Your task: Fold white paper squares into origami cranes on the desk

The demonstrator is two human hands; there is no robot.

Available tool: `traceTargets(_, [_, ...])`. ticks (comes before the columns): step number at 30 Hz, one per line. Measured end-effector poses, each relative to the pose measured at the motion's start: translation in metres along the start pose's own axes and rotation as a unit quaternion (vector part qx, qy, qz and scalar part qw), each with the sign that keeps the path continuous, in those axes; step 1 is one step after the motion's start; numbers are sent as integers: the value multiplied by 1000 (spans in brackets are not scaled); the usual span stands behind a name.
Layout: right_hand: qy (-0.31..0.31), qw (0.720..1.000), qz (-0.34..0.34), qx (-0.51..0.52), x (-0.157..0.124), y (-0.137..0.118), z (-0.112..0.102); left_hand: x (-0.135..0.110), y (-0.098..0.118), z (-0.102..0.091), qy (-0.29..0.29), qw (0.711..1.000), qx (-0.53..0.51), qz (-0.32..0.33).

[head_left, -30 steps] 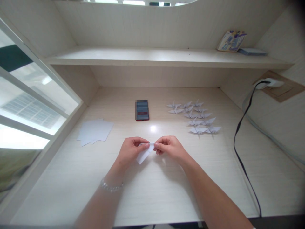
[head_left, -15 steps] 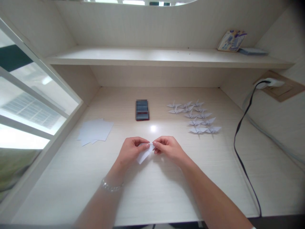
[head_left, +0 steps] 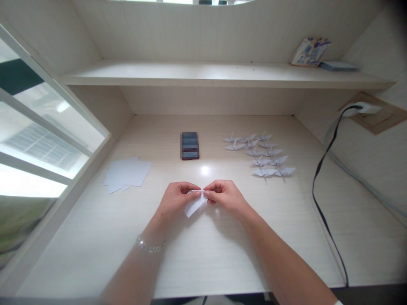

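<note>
Between both hands is a small piece of folded white paper, its lower part pointing down toward me. My left hand pinches its upper left side between thumb and fingers. My right hand pinches the upper right end, fingertips nearly touching those of the left. Part of the paper is hidden behind the fingers. Several folded white paper cranes stand in rows to the right, beyond my right hand. A loose stack of white paper sheets lies to the left.
A phone with a blurred screen lies on the desk beyond my hands. At right, a black cable runs from a wall socket to the front edge. Above is a shelf with a colourful packet.
The fingertips have drawn slightly closer together on the folded paper, and its lower part has shifted a little to the right. Both hands keep their pinch.
</note>
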State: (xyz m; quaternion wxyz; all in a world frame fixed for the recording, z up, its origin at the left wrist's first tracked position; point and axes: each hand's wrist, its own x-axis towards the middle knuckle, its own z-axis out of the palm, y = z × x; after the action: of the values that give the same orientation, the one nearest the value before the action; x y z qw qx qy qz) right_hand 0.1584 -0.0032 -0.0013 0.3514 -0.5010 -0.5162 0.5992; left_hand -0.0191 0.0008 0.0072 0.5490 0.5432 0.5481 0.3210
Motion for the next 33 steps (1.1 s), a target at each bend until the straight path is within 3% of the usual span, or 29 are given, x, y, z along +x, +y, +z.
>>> traceTargets(11, [-10, 1000, 9, 11, 0, -3, 3, 1, -4, 1, 5, 999, -42, 0])
traceTargets(26, [0, 998, 6, 68, 0, -3, -2, 0, 0, 0, -42, 978, -206, -6])
traceTargets(33, [48, 992, -3, 117, 3, -2, -2, 0, -1, 7, 21, 982, -185, -15])
